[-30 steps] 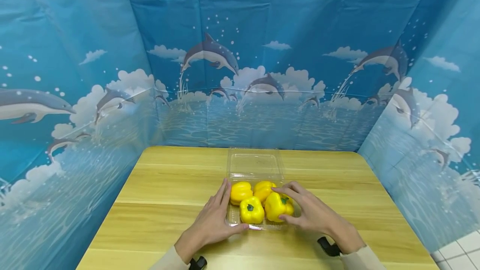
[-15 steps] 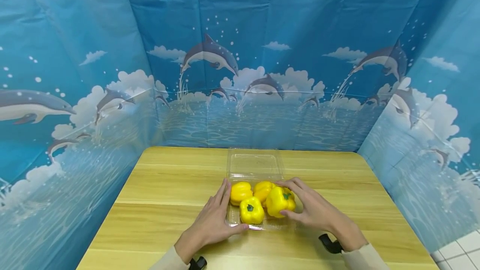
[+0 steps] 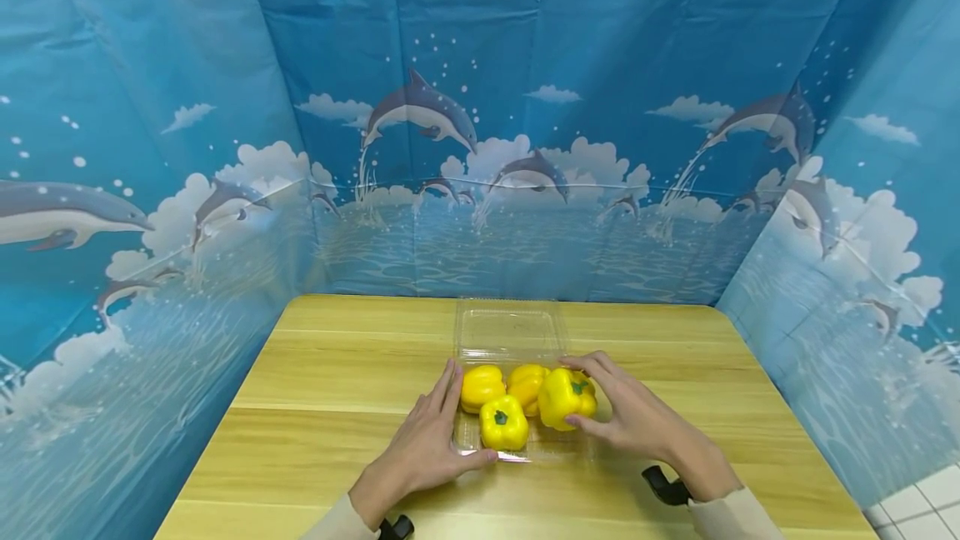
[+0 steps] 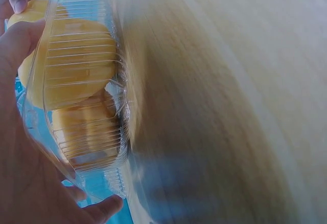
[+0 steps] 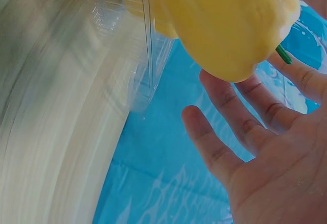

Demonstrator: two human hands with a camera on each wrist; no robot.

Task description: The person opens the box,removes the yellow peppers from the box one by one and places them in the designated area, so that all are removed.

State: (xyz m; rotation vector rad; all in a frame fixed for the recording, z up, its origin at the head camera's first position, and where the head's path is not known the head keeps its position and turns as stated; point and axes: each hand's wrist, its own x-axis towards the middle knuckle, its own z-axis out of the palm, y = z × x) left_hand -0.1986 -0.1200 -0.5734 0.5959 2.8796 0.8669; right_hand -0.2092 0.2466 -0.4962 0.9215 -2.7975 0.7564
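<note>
In the head view a clear plastic clamshell box (image 3: pixel 467 437) lies on the table with its lid folded back. Yellow bell peppers fill its left part: one back left (image 3: pixel 482 387), one in front (image 3: pixel 504 425), one further back (image 3: pixel 525 384). My right hand (image 3: pixel 637 417) grips another yellow bell pepper (image 3: pixel 564 399) between thumb and fingers, its green stem (image 5: pixel 283 54) towards the palm. This pepper is raised at the box's right side, above the rim. My left hand (image 3: pixel 422 438) rests against the box's left side, fingers extended and thumb at the front edge.
The box's lid (image 3: pixel 510 330) lies flat behind it, close to the table's back edge. The wooden table (image 3: pixel 352 357) extends to both sides. Blue dolphin-print curtains (image 3: pixel 480 257) enclose the back and sides. A black wrist strap (image 3: pixel 665 486) is on the right wrist.
My right hand has lifted the bell pepper slightly and shifted it to the right, away from the front pepper. My left hand and the box have stayed put.
</note>
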